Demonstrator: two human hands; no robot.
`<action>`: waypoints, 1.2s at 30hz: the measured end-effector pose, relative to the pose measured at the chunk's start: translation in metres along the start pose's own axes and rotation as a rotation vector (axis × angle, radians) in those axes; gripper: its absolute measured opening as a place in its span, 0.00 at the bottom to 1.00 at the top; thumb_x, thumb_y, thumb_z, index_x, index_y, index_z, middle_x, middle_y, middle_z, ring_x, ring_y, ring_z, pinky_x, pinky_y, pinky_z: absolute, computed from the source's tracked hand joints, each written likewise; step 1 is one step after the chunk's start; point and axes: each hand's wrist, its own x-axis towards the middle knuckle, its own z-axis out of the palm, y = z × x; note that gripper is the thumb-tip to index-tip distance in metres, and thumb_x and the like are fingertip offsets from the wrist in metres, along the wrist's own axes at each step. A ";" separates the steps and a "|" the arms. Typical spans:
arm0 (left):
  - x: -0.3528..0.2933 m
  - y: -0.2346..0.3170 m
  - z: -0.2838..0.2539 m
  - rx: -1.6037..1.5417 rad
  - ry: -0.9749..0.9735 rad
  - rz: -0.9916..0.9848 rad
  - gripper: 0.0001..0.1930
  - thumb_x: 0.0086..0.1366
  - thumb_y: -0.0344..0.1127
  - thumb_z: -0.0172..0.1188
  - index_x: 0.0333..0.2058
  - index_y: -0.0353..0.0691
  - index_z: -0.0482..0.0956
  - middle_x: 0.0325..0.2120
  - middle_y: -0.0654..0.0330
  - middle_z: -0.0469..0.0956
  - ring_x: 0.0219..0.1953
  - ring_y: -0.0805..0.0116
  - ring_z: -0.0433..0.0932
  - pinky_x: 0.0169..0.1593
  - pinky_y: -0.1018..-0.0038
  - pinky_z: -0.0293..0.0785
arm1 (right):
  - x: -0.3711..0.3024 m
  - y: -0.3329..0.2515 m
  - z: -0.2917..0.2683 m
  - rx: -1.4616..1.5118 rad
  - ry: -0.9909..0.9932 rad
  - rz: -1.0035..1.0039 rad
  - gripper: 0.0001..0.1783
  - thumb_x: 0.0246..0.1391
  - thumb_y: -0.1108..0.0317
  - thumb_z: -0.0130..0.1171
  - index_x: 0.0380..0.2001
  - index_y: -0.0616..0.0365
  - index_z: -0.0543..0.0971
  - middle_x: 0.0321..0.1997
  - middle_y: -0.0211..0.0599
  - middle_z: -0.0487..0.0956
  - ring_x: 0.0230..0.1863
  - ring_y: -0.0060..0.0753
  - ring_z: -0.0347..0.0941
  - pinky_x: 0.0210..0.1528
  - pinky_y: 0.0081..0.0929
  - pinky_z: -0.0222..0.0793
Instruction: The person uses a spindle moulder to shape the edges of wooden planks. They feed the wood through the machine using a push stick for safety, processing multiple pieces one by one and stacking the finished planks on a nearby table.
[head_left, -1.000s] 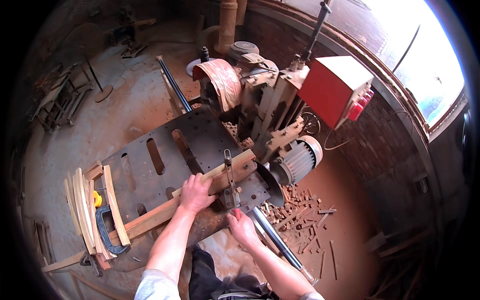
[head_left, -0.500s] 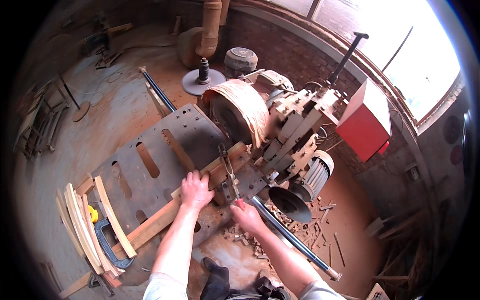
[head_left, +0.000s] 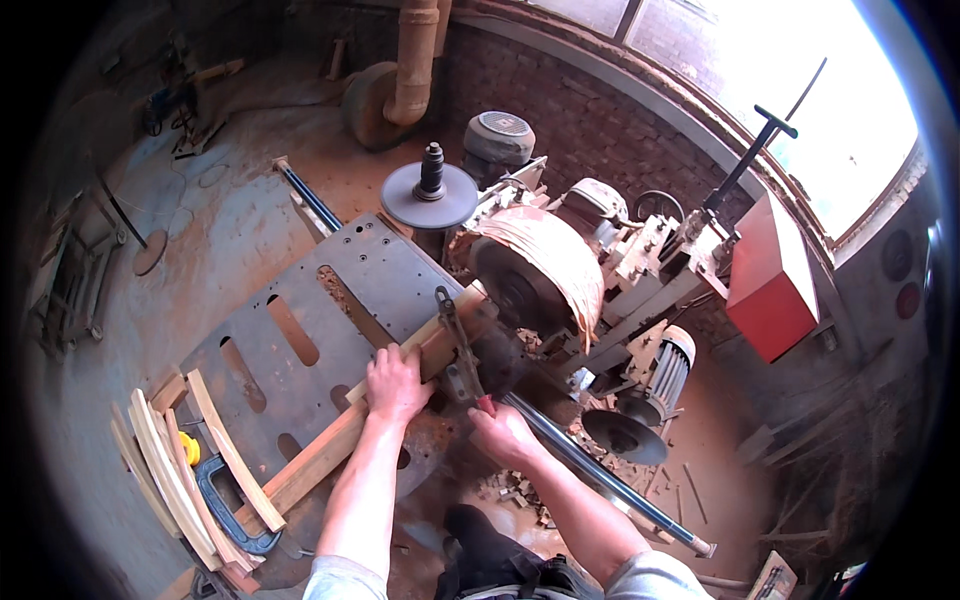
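My left hand [head_left: 397,385] is closed over a short wooden piece [head_left: 432,352] lying across the slotted metal table [head_left: 395,268]. My right hand [head_left: 503,436] grips the red handle [head_left: 486,404] of a metal toggle clamp [head_left: 458,345]. The clamp's arm reaches across the wooden piece, near its far end. Just beyond that end stands a large dark disc [head_left: 512,285] under a wrapped, dusty guard [head_left: 555,262]. A long wooden rail [head_left: 318,452] runs along the table's near side, below my left hand. The fingertips of my left hand are partly hidden.
Curved wooden strips [head_left: 165,470], a blue C-clamp [head_left: 215,492] and a yellow round thing [head_left: 190,448] are at the near left. A steel guide bar [head_left: 605,478] runs right. A motor [head_left: 672,365] with a dark disc [head_left: 625,437] and a red box [head_left: 770,290] are at right. Wood offcuts litter the floor.
The table, the wooden piece and both hands are farther from the guarded disc, which appears shifted right in view. Both hands keep their holds.
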 end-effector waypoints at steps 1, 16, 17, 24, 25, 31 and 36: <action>0.008 -0.006 0.000 0.004 0.003 -0.007 0.31 0.43 0.44 0.75 0.49 0.48 0.82 0.42 0.57 0.75 0.48 0.55 0.75 0.49 0.59 0.74 | 0.010 -0.006 0.001 -0.004 -0.012 0.004 0.27 0.61 0.48 0.56 0.35 0.68 0.77 0.29 0.54 0.79 0.34 0.49 0.76 0.43 0.45 0.68; 0.099 -0.123 0.023 0.032 0.008 -0.034 0.31 0.40 0.46 0.79 0.46 0.46 0.83 0.45 0.56 0.77 0.49 0.55 0.76 0.50 0.58 0.76 | 0.141 -0.068 0.078 0.042 -0.074 -0.116 0.23 0.63 0.53 0.55 0.48 0.63 0.77 0.44 0.58 0.82 0.49 0.56 0.79 0.53 0.43 0.71; 0.104 -0.130 0.025 0.029 -0.016 -0.046 0.31 0.40 0.46 0.79 0.47 0.46 0.83 0.45 0.56 0.77 0.49 0.54 0.76 0.49 0.58 0.77 | 0.149 -0.073 0.081 0.007 -0.089 -0.079 0.23 0.63 0.53 0.55 0.49 0.63 0.77 0.45 0.59 0.82 0.50 0.57 0.79 0.53 0.44 0.71; 0.135 -0.172 0.025 -0.003 -0.004 -0.020 0.32 0.41 0.46 0.78 0.49 0.49 0.83 0.43 0.57 0.76 0.48 0.54 0.76 0.48 0.57 0.76 | 0.182 -0.102 0.105 -0.030 -0.090 -0.049 0.23 0.63 0.52 0.55 0.49 0.62 0.78 0.46 0.61 0.81 0.52 0.63 0.77 0.55 0.47 0.70; 0.140 -0.178 0.025 -0.001 0.018 -0.004 0.32 0.41 0.47 0.79 0.49 0.50 0.83 0.42 0.57 0.76 0.47 0.54 0.76 0.47 0.57 0.76 | 0.187 -0.106 0.108 -0.029 -0.082 -0.058 0.23 0.63 0.52 0.55 0.49 0.62 0.78 0.46 0.61 0.81 0.52 0.63 0.76 0.55 0.47 0.70; 0.161 -0.205 0.020 -0.011 0.022 -0.007 0.31 0.43 0.47 0.78 0.49 0.50 0.83 0.42 0.57 0.76 0.47 0.53 0.76 0.47 0.56 0.76 | 0.209 -0.125 0.127 -0.038 -0.077 -0.075 0.26 0.63 0.51 0.53 0.52 0.61 0.77 0.47 0.62 0.81 0.54 0.62 0.76 0.57 0.47 0.70; 0.188 -0.247 0.008 -0.009 -0.035 -0.036 0.32 0.44 0.47 0.77 0.51 0.47 0.82 0.43 0.55 0.76 0.50 0.53 0.75 0.51 0.55 0.75 | 0.230 -0.171 0.143 -0.050 -0.117 -0.008 0.26 0.63 0.50 0.53 0.53 0.60 0.78 0.46 0.59 0.82 0.53 0.59 0.77 0.57 0.46 0.70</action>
